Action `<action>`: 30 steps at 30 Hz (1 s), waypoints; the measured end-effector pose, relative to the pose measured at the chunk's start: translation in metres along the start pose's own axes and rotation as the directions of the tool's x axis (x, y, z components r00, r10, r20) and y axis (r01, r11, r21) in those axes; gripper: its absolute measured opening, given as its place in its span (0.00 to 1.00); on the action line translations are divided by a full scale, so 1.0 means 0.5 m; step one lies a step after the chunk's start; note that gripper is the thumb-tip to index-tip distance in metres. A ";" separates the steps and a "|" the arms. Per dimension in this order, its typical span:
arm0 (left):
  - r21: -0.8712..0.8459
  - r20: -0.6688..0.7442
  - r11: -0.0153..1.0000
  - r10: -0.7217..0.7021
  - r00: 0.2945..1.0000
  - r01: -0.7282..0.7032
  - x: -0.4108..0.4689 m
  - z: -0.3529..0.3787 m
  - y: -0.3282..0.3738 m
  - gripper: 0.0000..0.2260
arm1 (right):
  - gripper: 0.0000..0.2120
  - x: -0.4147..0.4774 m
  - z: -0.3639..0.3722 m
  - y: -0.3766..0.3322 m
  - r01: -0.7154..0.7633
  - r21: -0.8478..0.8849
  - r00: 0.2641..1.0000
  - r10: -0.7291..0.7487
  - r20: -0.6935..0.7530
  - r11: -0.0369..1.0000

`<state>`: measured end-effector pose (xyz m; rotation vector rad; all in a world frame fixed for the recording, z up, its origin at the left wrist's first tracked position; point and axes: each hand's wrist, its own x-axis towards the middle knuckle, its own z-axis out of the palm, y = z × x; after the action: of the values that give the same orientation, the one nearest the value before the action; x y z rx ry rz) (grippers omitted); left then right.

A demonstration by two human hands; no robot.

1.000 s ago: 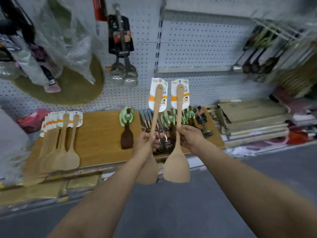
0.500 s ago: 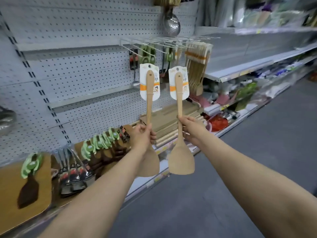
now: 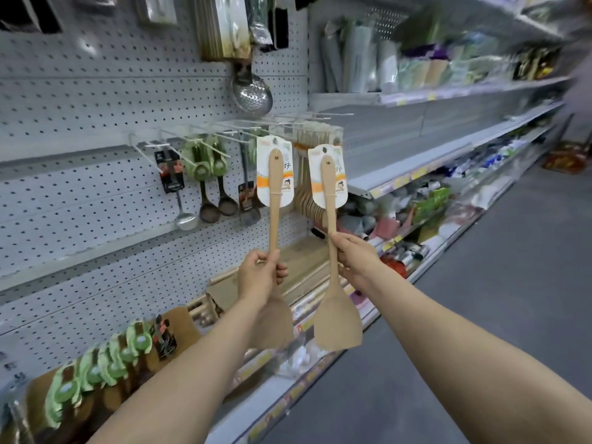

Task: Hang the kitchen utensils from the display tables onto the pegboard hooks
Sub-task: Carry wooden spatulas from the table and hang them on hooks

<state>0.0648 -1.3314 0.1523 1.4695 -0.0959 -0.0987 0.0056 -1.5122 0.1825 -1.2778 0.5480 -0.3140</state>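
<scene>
both hands up at frame centre, a little apart. our left hand (image 3: pixel 261 275) grips the handle of a pale wooden spatula with a white-and-orange card label (image 3: pixel 274 200), blade down and hidden behind the wrist. our right hand (image 3: pixel 354 261) pinches the handle of a second pale wooden spatula with the same card label (image 3: pixel 333 251), blade hanging low at centre. both label tops sit just below the white wire pegboard hooks (image 3: pixel 224 131) above centre. left of them hang dark ladles with green cards (image 3: pixel 208 174); a steel skimmer (image 3: pixel 251 91) hangs higher up.
</scene>
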 end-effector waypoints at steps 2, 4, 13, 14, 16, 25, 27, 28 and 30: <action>0.005 0.016 1.000 -0.005 1.000 0.005 0.073 0.064 -0.007 0.09 | 0.08 0.087 -0.024 -0.035 -0.004 -0.035 1.000 0.004 0.003 0.999; -0.011 0.018 1.000 -0.025 1.000 0.025 0.136 0.126 -0.013 0.09 | 0.08 0.171 -0.050 -0.072 -0.003 -0.085 1.000 0.003 0.010 0.996; -0.052 -0.044 0.997 -0.053 0.998 0.051 0.327 0.306 -0.048 0.05 | 0.06 0.495 -0.132 -0.123 -0.046 -0.093 0.998 0.050 0.046 0.995; -0.052 -0.055 0.998 -0.050 0.997 0.047 0.343 0.319 -0.054 0.05 | 0.06 0.527 -0.136 -0.122 -0.054 -0.071 0.996 0.059 0.064 0.996; -0.057 -0.098 0.997 -0.051 0.994 0.046 0.374 0.347 -0.068 0.05 | 0.05 0.592 -0.142 -0.125 -0.067 -0.055 0.992 0.073 0.106 0.996; -0.128 -0.313 0.992 -0.053 0.948 0.013 0.466 0.491 -0.113 0.02 | 0.05 0.825 -0.152 -0.157 -0.048 -0.173 0.911 0.114 0.396 0.984; -0.132 -0.344 0.991 -0.051 0.938 0.005 0.467 0.514 -0.116 0.01 | 0.05 0.856 -0.152 -0.158 -0.063 -0.209 0.894 0.148 0.422 0.976; -0.143 -0.359 0.990 -0.051 0.932 0.000 0.467 0.523 -0.119 0.02 | 0.06 0.868 -0.151 -0.155 -0.072 -0.219 0.889 0.162 0.428 0.973; -0.169 -0.384 0.986 -0.057 0.921 -0.009 0.467 0.536 -0.122 0.02 | 0.06 0.889 -0.143 -0.140 -0.109 -0.212 0.874 0.195 0.445 0.971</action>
<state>0.2623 -1.6312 0.1191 1.2966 0.2493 0.1636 0.3414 -1.8174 0.1424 -1.4175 0.2650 0.1824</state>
